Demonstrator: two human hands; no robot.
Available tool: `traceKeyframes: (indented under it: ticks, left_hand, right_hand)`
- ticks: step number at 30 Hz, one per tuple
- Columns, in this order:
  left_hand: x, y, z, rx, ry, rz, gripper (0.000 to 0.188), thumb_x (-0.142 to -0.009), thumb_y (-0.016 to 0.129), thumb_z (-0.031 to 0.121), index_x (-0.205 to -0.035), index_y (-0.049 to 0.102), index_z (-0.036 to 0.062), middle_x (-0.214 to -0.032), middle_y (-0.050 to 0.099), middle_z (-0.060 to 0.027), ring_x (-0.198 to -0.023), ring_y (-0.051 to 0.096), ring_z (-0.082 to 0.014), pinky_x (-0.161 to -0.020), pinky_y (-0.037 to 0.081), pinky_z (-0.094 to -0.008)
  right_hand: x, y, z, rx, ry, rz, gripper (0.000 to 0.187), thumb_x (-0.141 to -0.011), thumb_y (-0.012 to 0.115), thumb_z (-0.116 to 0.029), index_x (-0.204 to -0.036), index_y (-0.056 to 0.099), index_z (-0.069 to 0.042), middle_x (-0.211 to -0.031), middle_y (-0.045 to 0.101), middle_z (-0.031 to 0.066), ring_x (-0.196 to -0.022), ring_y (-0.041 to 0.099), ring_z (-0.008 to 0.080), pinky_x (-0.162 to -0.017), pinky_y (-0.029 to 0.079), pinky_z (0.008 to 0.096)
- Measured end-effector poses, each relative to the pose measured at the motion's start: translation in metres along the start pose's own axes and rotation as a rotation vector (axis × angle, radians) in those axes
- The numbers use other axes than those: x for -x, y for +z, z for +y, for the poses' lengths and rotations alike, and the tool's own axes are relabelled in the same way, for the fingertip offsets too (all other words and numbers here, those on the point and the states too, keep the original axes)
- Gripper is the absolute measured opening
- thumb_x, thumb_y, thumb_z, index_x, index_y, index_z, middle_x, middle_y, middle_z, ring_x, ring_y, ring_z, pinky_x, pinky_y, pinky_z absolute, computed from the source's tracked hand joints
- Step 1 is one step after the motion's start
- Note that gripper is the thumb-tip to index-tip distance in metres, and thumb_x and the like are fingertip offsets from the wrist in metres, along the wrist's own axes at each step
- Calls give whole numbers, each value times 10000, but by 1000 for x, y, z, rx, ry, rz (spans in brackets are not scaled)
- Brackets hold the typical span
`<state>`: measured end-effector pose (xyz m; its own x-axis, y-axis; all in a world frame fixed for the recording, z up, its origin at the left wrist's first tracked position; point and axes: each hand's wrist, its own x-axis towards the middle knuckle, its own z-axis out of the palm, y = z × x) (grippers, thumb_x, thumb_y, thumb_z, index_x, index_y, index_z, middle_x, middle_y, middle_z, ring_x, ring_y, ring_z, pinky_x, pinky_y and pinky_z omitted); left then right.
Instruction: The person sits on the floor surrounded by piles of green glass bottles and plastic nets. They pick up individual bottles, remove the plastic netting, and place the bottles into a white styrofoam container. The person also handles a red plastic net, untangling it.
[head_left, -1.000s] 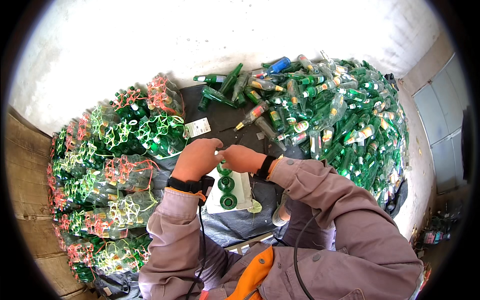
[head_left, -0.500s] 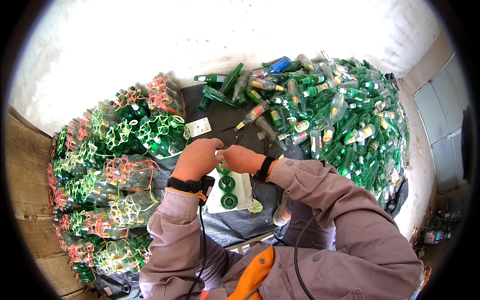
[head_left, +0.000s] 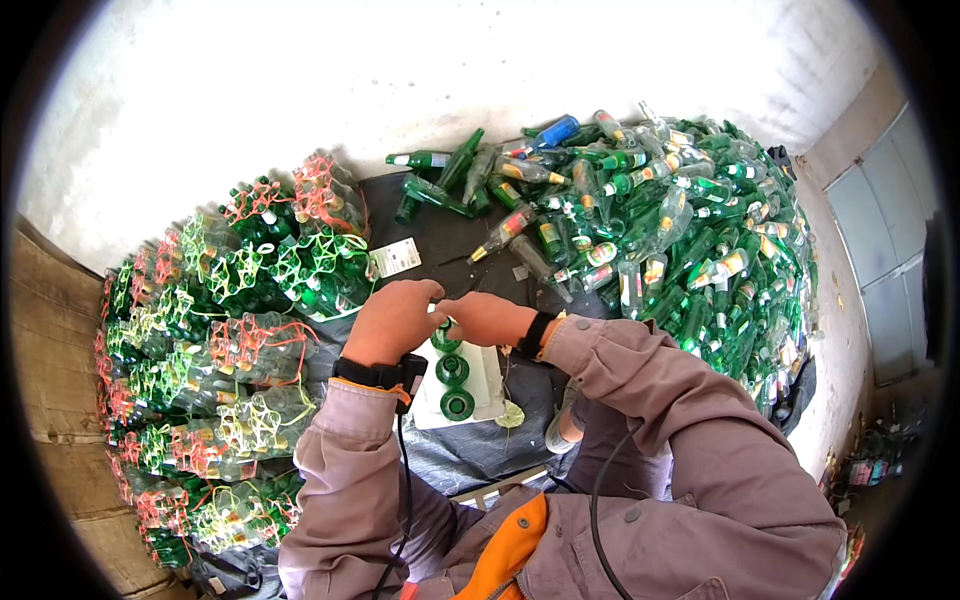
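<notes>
My left hand (head_left: pixel 393 318) and my right hand (head_left: pixel 490 318) meet over the far end of a white board (head_left: pixel 484 385). Both have their fingers drawn together at the tips; anything pinched between them is too small or hidden to make out. Below them, green glass bottles stand upright in a row on the board, seen from above. The nearest green bottle (head_left: pixel 457 405) and the middle green bottle (head_left: pixel 452 370) show fully, while the far green bottle (head_left: pixel 445 340) is partly covered by my hands.
Bundles of bottles (head_left: pixel 262 345) tied with red, green and yellow bands fill the left side. A large heap of loose bottles (head_left: pixel 690 240) lies on the right. Dark sheeting (head_left: pixel 430 225) covers the floor, with a white printed card (head_left: pixel 396 257) on it. My shoe (head_left: pixel 562 432) is right of the board.
Both hands stay together over the row and have shifted only slightly. The bottles on the board stand as before.
</notes>
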<state>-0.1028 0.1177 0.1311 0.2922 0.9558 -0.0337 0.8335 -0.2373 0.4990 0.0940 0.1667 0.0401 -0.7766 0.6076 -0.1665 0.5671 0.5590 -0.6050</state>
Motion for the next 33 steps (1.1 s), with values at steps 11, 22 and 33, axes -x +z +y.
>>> traceKeyframes:
  ticks: [11,22,33]
  left_hand:
    - [1,-2,1,-18,8,-9,390,-818,737,242,-1159,736,51,-997,755,-188,-945,725,-375,-847,576,-447]
    - [1,-2,7,-8,2,-4,382,-818,729,249,-1149,736,59,-982,752,-186,-939,720,-376,-843,573,-452]
    - [-9,8,8,-38,78,-14,344,-830,737,250,-1106,735,46,-1024,745,-188,-963,703,-394,-854,555,-472]
  right_hand:
    - [25,-24,22,121,73,-80,432,-866,760,-245,-1244,659,-61,-1051,729,230,-1015,695,423,-856,551,501]
    - [69,-72,70,160,153,-99,425,-896,748,-276,-1239,662,-39,-1035,729,215,-1010,693,404,-857,543,478]
    - [164,-199,160,-464,614,349,457,-950,709,-289,-1326,632,-41,-990,720,51,-815,695,141,-696,554,300]
